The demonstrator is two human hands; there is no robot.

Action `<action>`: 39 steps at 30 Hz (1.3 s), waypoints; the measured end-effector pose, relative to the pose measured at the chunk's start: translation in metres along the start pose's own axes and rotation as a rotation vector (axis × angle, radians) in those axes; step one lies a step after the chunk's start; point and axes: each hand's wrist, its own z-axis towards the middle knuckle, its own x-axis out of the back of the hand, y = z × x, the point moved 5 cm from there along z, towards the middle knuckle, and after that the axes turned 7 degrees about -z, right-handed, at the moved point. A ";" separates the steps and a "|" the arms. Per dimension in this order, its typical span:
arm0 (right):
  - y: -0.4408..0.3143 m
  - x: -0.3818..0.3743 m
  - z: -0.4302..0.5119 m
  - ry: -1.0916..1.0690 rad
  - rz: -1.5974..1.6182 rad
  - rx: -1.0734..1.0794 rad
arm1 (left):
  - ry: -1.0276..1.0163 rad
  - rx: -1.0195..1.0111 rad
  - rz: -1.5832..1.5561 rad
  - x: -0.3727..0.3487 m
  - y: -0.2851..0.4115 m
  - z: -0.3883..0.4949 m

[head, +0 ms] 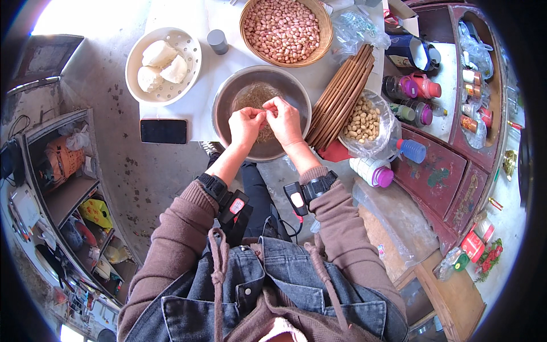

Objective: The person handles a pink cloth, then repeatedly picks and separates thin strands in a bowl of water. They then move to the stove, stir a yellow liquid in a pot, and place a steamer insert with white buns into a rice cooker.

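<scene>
My left hand and my right hand meet over a round metal basin, fingertips pinched close together. Whatever may lie between the fingertips is too small to make out. Inside the basin, below and beyond my fingers, lies a tangle of thin brownish strands. To the right of the basin a bundle of long brown sticks rests at a slant. Its lower part lies beside unshelled peanuts in a container lined with clear plastic. A black device is strapped to each wrist.
A wicker basket of pinkish kernels or beans stands behind the basin. Left are a white colander holding white bun-like pieces, a grey cylinder and a phone. A red cabinet and several bottles flank the right.
</scene>
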 end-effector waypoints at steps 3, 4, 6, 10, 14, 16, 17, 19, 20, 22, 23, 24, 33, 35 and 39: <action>0.002 -0.005 0.001 0.009 -0.045 -0.002 | 0.030 -0.016 0.062 0.002 -0.002 0.002; 0.003 -0.005 0.003 0.011 -0.044 -0.006 | 0.038 -0.025 0.100 0.003 -0.002 0.003; 0.005 0.001 0.006 0.024 -0.071 -0.010 | 0.084 -0.088 0.196 0.010 0.001 0.009; 0.009 0.010 0.004 -0.143 -0.323 0.028 | 0.110 -0.384 0.687 0.014 0.012 -0.001; 0.020 -0.018 -0.016 -0.411 -0.554 -0.118 | -0.132 -0.239 0.954 0.000 -0.007 -0.010; 0.021 -0.028 -0.019 -0.332 -0.574 -0.082 | -0.122 -0.335 1.080 -0.003 -0.009 -0.009; 0.021 -0.031 -0.020 -0.271 -0.578 -0.047 | -0.091 -0.367 1.048 -0.004 -0.009 -0.008; 0.024 -0.027 -0.020 -0.197 -0.355 0.013 | -0.078 -0.365 1.008 -0.003 -0.012 -0.003; 0.027 -0.024 -0.020 -0.189 -0.279 -0.020 | -0.070 -0.400 0.892 0.000 -0.010 -0.002; 0.031 -0.014 -0.021 -0.159 -0.059 -0.093 | -0.081 -0.435 0.672 0.005 -0.005 0.001; 0.032 -0.009 -0.021 -0.155 0.044 -0.139 | -0.078 -0.381 0.564 0.007 -0.004 0.002; 0.034 -0.004 -0.022 -0.172 0.110 -0.202 | -0.083 -0.293 0.469 0.009 -0.005 0.003; 0.027 0.010 -0.017 -0.259 0.198 -0.176 | -0.192 0.217 -0.204 0.012 -0.014 0.000; 0.024 0.010 -0.016 -0.274 0.225 -0.151 | -0.217 0.258 -0.275 0.014 -0.016 -0.001; 0.012 0.008 -0.016 -0.290 0.378 -0.113 | -0.317 0.298 -0.310 0.014 -0.015 -0.001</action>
